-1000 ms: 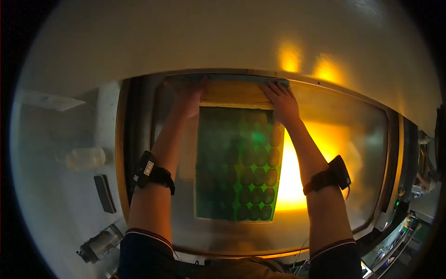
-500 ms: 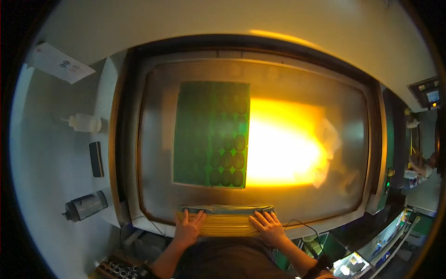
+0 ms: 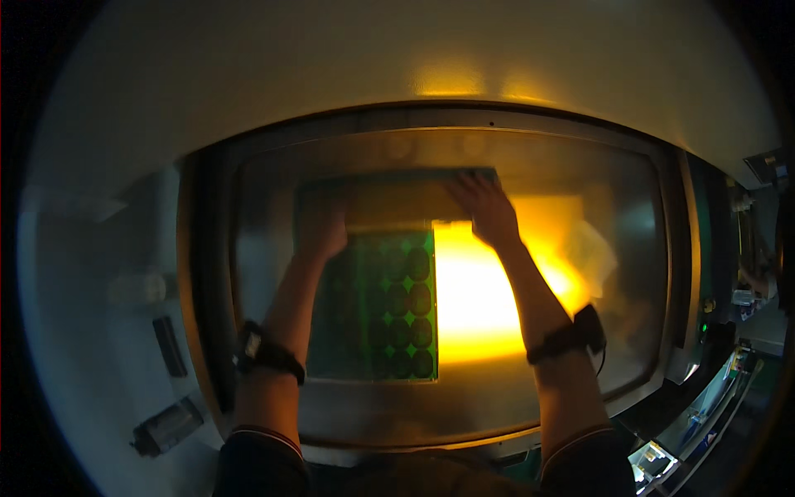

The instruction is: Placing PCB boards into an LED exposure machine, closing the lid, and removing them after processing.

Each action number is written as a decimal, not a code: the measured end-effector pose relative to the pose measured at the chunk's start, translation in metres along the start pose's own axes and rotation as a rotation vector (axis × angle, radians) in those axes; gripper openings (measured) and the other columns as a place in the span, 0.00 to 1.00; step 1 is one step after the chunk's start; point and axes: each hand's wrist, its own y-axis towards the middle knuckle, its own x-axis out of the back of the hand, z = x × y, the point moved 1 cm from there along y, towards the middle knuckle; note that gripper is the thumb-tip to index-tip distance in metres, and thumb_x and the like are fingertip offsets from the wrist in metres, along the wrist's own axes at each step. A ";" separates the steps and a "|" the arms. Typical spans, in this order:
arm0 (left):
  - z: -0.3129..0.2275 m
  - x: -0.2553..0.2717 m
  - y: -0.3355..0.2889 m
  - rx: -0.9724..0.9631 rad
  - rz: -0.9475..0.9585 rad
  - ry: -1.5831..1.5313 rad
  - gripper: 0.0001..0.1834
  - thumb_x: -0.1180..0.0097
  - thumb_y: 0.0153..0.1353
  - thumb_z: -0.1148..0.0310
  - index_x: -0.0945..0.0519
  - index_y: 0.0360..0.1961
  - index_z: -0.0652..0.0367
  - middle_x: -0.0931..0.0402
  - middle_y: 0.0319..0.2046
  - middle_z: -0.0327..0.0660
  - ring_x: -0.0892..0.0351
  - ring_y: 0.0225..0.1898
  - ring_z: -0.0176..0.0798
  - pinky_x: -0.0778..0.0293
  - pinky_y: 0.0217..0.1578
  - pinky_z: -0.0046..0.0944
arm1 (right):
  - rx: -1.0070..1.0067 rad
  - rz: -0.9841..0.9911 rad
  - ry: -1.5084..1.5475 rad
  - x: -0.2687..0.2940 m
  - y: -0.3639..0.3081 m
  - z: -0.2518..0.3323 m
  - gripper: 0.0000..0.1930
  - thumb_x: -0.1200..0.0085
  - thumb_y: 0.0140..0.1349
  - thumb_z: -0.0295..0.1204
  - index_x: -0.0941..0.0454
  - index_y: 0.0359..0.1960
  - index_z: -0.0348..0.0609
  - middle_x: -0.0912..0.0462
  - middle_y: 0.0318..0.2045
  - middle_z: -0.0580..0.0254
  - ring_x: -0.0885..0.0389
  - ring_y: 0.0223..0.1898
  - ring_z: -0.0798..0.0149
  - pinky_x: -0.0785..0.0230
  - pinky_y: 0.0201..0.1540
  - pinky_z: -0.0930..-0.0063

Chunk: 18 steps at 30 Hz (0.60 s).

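Both my hands reach forward over a framed flat bed [image 3: 472, 398]. On it lies a green panel [image 3: 364, 315] with rows of dark rounded shapes. Across the panel's far end stretches a long yellowish bar with a grey-green edge [image 3: 397, 203], dim and blurred; its exact kind cannot be made out. My left hand [image 3: 325, 232] is closed at the bar's left end, its fingers smeared by motion. At the right end my right hand [image 3: 487, 207] grips the bar, fingers reaching over its far edge. Dark bands circle both my wrists.
Bright yellow light [image 3: 476, 302] glows on the bed right of the panel, with a pale crumpled patch [image 3: 598, 257] beyond. Along the left ledge are a dark block [image 3: 170, 346] and a grey bottle [image 3: 168, 427]. A lit bench [image 3: 712, 389] stands at the right.
My hands have moved from the bed's near edge to the panel's far end, along with the bar. The view has shifted forward, and the surroundings look darker.
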 end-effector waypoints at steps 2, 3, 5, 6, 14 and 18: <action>-0.034 0.034 0.060 0.076 0.000 -0.038 0.33 0.45 0.54 0.79 0.29 0.64 0.48 0.25 0.56 0.55 0.24 0.54 0.61 0.25 0.51 0.58 | -0.030 0.013 -0.080 -0.005 0.042 -0.051 0.34 0.51 0.57 0.21 0.32 0.67 0.66 0.32 0.68 0.67 0.33 0.66 0.56 0.40 0.68 0.53; -0.010 0.038 0.082 0.023 0.024 -0.059 0.32 0.45 0.54 0.78 0.28 0.63 0.48 0.22 0.52 0.55 0.22 0.50 0.61 0.24 0.49 0.57 | -0.016 -0.004 -0.078 -0.003 0.074 -0.048 0.34 0.50 0.58 0.21 0.32 0.66 0.68 0.31 0.67 0.69 0.31 0.65 0.57 0.37 0.67 0.54; 0.013 0.026 0.118 -0.035 0.066 -0.106 0.31 0.46 0.55 0.78 0.27 0.62 0.48 0.20 0.48 0.55 0.19 0.47 0.60 0.23 0.48 0.57 | 0.026 -0.036 -0.072 -0.011 0.093 -0.063 0.34 0.49 0.57 0.21 0.31 0.66 0.67 0.30 0.67 0.69 0.30 0.64 0.57 0.36 0.66 0.54; 0.023 0.025 0.118 0.019 0.123 -0.158 0.31 0.46 0.54 0.78 0.27 0.62 0.48 0.18 0.44 0.55 0.18 0.44 0.60 0.23 0.47 0.57 | 0.078 -0.083 -0.053 -0.013 0.094 -0.057 0.33 0.47 0.56 0.21 0.30 0.65 0.67 0.30 0.67 0.68 0.29 0.63 0.57 0.35 0.65 0.54; -0.013 0.013 -0.026 -0.117 -0.018 -0.115 0.35 0.39 0.50 0.79 0.28 0.62 0.47 0.28 0.56 0.56 0.26 0.56 0.61 0.26 0.54 0.56 | 0.070 0.021 0.001 0.014 -0.043 0.014 0.36 0.51 0.50 0.17 0.32 0.66 0.52 0.31 0.66 0.57 0.35 0.66 0.48 0.42 0.68 0.52; -0.020 -0.031 -0.254 0.021 0.360 -0.188 0.23 0.44 0.60 0.61 0.25 0.57 0.48 0.21 0.49 0.52 0.24 0.52 0.62 0.28 0.51 0.61 | 0.174 0.254 0.237 0.040 -0.220 0.102 0.32 0.45 0.51 0.24 0.31 0.63 0.51 0.23 0.55 0.56 0.26 0.51 0.47 0.34 0.54 0.53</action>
